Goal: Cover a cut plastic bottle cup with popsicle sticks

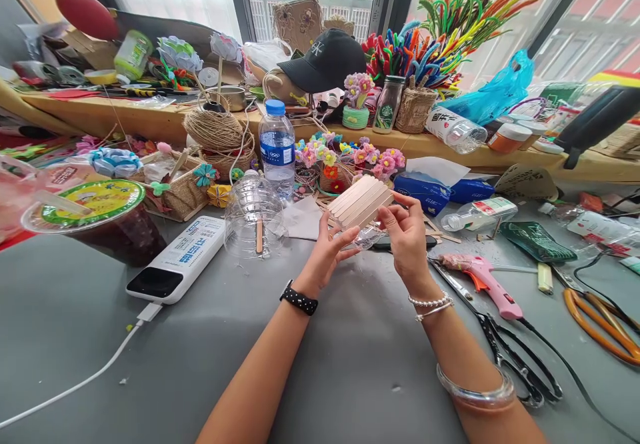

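Observation:
Between my two hands is a panel of wooden craft sticks, laid side by side and raised above the grey table. My left hand grips its left end, with the thumb and fingers at the edge. The right end is pinched by my right hand. A clear plastic piece shows just under the panel, and I cannot tell whether it is joined to it. Left of my hands stands a cut clear plastic bottle with a single wooden stick on it.
A pink glue gun, black scissors and orange-handled scissors lie at the right. At the left are a white power bank with its cable and a lidded drink cup. A water bottle stands behind.

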